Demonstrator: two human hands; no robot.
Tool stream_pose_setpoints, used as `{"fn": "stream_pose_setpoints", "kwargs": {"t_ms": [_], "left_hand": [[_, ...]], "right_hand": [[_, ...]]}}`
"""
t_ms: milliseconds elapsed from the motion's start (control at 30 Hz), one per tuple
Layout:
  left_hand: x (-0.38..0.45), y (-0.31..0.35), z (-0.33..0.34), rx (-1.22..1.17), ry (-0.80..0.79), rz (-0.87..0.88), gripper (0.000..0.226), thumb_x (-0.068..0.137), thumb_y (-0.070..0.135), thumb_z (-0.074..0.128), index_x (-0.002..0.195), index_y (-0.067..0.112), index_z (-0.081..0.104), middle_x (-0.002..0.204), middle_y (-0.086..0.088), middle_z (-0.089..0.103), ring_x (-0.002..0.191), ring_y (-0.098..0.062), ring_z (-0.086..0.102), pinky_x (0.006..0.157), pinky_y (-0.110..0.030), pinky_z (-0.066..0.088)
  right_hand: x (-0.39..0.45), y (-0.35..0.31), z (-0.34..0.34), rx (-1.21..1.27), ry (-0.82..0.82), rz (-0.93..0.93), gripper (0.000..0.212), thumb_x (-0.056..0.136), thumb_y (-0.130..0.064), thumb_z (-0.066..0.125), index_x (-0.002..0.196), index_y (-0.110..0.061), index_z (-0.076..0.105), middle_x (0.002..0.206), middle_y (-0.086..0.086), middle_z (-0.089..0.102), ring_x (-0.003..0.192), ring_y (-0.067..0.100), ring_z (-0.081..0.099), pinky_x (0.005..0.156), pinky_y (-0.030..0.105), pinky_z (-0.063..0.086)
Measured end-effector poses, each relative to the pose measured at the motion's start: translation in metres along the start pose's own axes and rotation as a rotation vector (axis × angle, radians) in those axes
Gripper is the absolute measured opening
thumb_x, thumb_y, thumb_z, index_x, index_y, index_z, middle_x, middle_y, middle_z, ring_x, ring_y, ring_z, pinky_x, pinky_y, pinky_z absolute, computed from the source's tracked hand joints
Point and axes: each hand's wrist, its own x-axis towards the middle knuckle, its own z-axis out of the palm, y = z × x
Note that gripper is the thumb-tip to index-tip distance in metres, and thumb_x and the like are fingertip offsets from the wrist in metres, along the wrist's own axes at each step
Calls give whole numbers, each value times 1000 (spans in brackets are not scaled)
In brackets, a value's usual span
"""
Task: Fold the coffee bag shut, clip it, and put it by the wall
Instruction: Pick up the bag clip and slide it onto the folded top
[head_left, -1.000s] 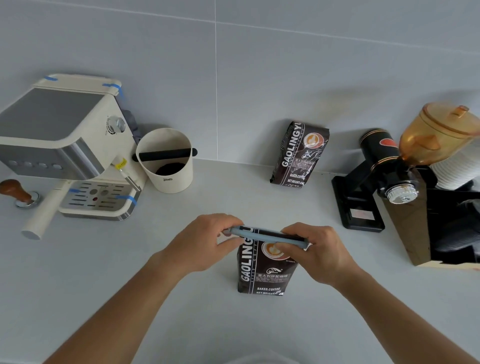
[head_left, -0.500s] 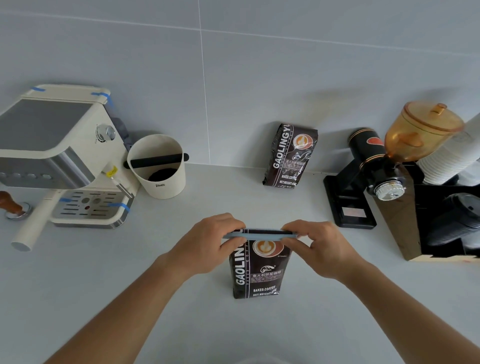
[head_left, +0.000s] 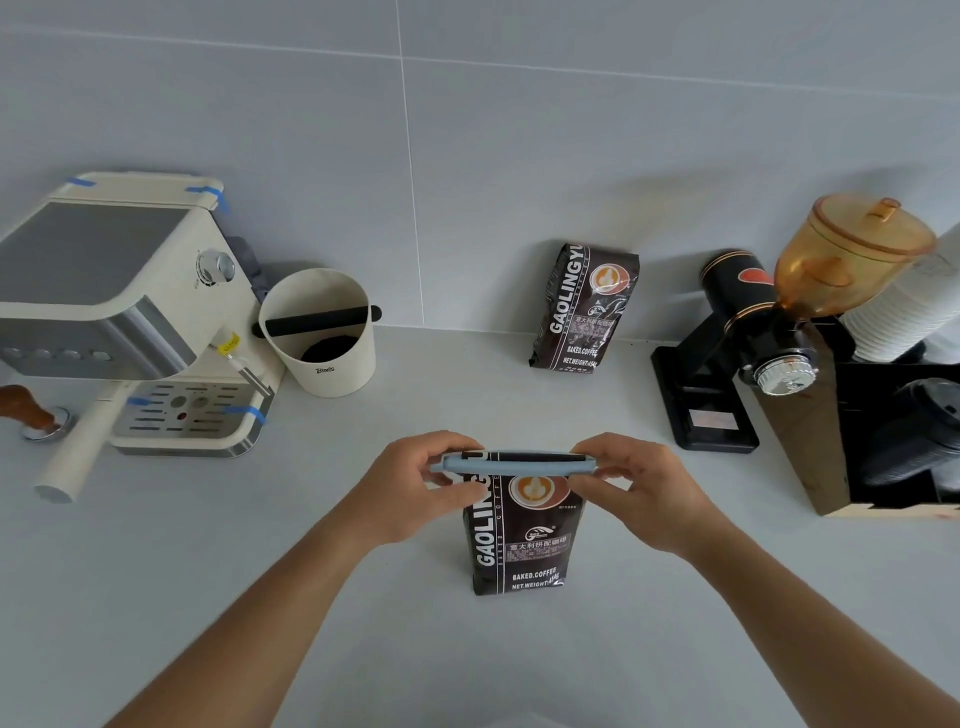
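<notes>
A dark brown coffee bag (head_left: 519, 540) stands upright on the grey counter in front of me. A long light-blue clip (head_left: 514, 464) lies level across its folded top. My left hand (head_left: 415, 483) pinches the clip's left end and my right hand (head_left: 644, 483) pinches its right end. The fold under the clip is mostly hidden.
A second, matching coffee bag (head_left: 584, 306) leans against the tiled wall. An espresso machine (head_left: 119, 312), a cream knock box (head_left: 322, 332) and a tamper (head_left: 31, 410) stand at the left. A black grinder (head_left: 753, 332) with amber hopper, stacked paper cups (head_left: 914, 306) and a wooden box (head_left: 893, 441) stand at the right.
The clip has gone from tilted to level across the bag's top. Both hands stay on its ends and the bag stands in about the same spot.
</notes>
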Motion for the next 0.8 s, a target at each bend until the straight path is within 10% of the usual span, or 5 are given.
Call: {"fn": "stream_pose_setpoints", "kwargs": {"t_ms": [467, 800], "left_hand": [[-3, -41, 34, -162, -18, -131, 50, 61, 20, 86, 107, 19, 67, 107, -1, 75, 99, -13, 71, 94, -35, 54], [0, -44, 41, -243, 20, -128, 43, 72, 1, 81, 106, 23, 64, 105, 7, 75, 102, -14, 70, 90, -25, 55]], "right_hand": [[-2, 30, 18, 154, -219, 266, 54, 66, -32, 79, 113, -51, 60, 115, -22, 70, 114, 2, 62, 92, 34, 55], [-6, 41, 32, 240, -172, 322, 52, 66, -31, 81, 103, -62, 62, 107, -23, 74, 103, 2, 68, 77, 15, 56]]}}
